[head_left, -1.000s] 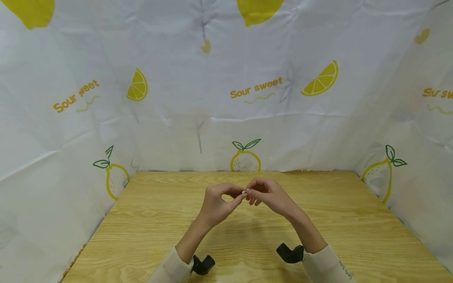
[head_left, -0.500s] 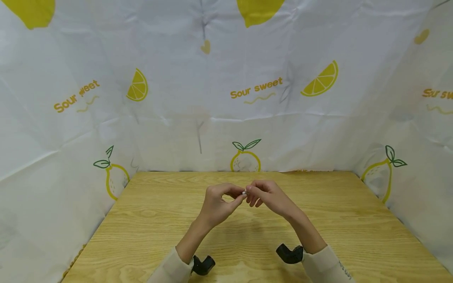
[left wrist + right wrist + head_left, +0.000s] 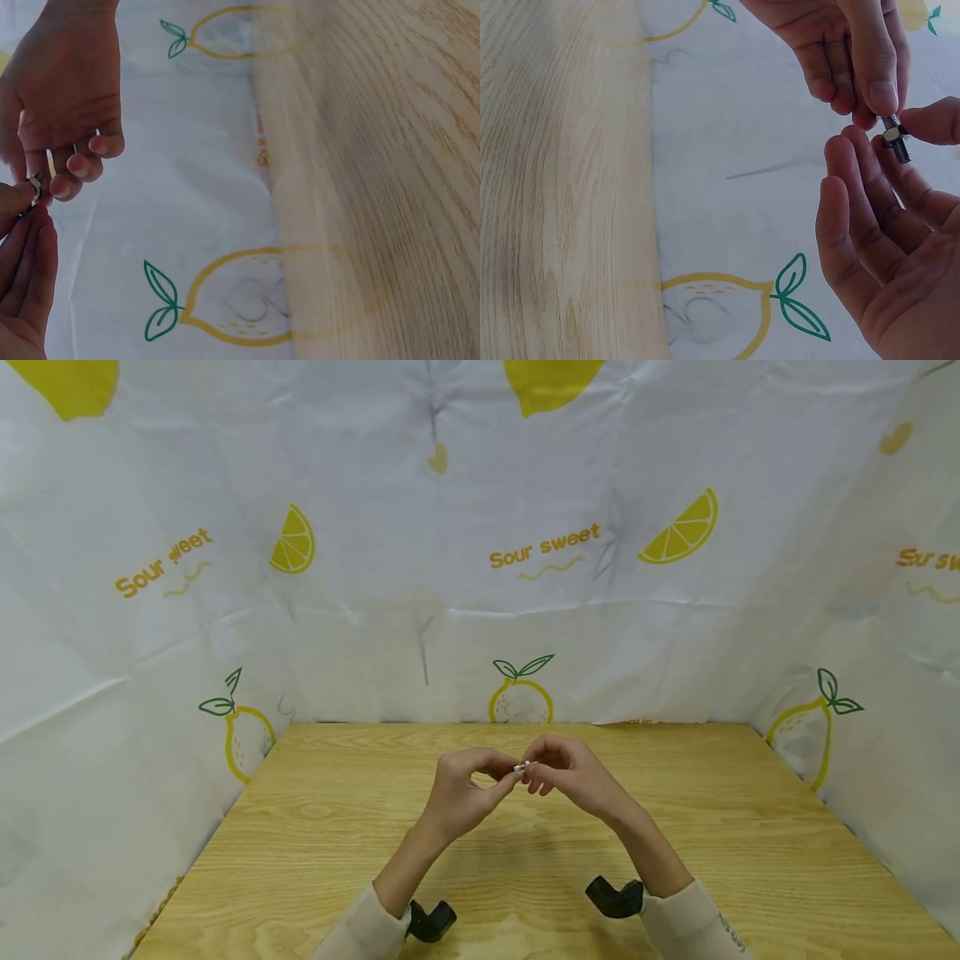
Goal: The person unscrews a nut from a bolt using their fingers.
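A small metal bolt (image 3: 902, 153) with a hex nut (image 3: 892, 136) on its thread is held between the two hands, above the table. My left hand (image 3: 459, 789) pinches one end of it between thumb and fingers, which cover that end. From the other side my right hand (image 3: 576, 777) has its thumb and index finger at the nut; its remaining fingers are loosely bent, as the right wrist view shows. In the left wrist view only a bit of the metal nut (image 3: 35, 184) shows between the fingertips.
Below the hands lies a wood-grain table (image 3: 337, 835). A white curtain (image 3: 360, 568) with lemon prints stands along its back and sides. Black angled mounts (image 3: 617, 897) sit at both cuffs.
The right fingers and thumb have shifted slightly at the nut, closing in and then spreading a little, so more of the metal shows. The left hand stays in place.
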{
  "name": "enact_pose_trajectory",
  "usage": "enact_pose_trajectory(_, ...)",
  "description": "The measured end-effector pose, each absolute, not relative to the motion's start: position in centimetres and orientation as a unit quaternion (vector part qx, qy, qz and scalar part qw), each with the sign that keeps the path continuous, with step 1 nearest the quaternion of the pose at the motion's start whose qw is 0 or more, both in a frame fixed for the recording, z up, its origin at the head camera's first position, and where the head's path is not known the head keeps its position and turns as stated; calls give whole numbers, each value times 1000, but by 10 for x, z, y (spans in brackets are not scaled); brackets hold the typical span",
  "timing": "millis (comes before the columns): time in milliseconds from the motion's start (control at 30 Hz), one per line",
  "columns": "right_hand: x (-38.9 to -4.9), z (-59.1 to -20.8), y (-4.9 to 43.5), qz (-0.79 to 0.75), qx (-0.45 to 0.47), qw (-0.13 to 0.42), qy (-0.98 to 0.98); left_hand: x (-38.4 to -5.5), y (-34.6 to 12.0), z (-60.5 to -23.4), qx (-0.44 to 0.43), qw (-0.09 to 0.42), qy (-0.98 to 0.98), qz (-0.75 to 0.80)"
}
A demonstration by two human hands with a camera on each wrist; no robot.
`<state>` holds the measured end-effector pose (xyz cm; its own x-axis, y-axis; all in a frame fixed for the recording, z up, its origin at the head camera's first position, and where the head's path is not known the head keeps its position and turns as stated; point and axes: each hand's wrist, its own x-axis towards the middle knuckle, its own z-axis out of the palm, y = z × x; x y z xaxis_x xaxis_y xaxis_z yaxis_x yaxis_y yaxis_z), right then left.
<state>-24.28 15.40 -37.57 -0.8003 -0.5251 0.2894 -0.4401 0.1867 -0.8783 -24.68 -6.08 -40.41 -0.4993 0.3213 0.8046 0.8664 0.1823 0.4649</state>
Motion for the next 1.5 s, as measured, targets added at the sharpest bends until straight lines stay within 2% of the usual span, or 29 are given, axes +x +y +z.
enact_pose_trajectory(400,-246,-376,154,-521,-293,46,800,-250,-60,-407,-425,303,-710,-473)
enact_pose_trajectory(833,-243,-375,155,-550,-315,38,773,-249,-60,-406,-416,279,-716,-486)
enact_pose_trajectory(1500,-244,-375,153,-523,-291,56,799,-249,-61,-406,-427,301,-709,-475)
